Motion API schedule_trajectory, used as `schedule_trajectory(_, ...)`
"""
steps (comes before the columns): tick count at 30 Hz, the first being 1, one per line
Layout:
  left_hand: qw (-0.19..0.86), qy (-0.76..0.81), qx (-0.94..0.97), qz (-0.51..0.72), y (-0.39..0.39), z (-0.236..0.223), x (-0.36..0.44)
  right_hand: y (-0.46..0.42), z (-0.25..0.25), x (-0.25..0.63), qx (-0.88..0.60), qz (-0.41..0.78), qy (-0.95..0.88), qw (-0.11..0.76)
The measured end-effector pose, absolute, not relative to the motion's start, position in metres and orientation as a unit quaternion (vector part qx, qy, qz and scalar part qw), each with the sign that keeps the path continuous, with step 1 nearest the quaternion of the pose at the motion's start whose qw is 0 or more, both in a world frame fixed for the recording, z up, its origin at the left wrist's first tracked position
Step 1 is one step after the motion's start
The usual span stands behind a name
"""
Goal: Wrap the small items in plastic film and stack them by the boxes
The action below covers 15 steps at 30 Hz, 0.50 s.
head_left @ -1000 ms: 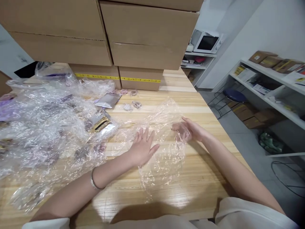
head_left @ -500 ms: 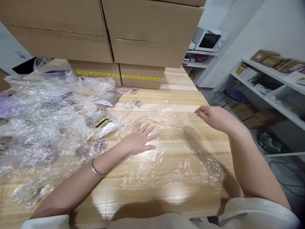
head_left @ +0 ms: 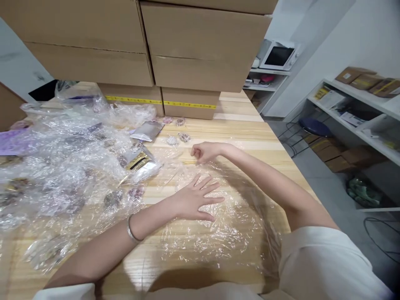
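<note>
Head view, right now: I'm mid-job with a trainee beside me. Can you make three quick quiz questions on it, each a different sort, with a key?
1. What see-through material is the left hand spread over?
2. True or false: the fingers of the right hand are curled.
3. The yellow strip runs across: (a) the microwave; (b) the lower cardboard boxes; (c) the blue stool.

Key:
1. Clear plastic film.
2. True.
3. b.
</note>
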<state>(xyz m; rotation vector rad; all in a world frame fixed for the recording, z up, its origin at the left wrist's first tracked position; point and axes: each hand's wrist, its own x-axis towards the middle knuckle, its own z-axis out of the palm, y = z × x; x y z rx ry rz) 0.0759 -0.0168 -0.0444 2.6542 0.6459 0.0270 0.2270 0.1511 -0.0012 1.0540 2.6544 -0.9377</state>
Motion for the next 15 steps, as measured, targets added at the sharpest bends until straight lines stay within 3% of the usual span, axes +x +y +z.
schedule_trajectory(3, 0.212, 0.232, 0.949, 0.015, -0.016, -0.045, 0.075, 0.149, -0.001, 0.220, 0.367, -0.304, 0.876, 0.080)
schedule_trajectory(15, 0.224, 0.236, 0.946, 0.013, -0.017, -0.041, 0.075, 0.182, 0.002, 0.192, 0.532, -0.119, 0.834, -0.079)
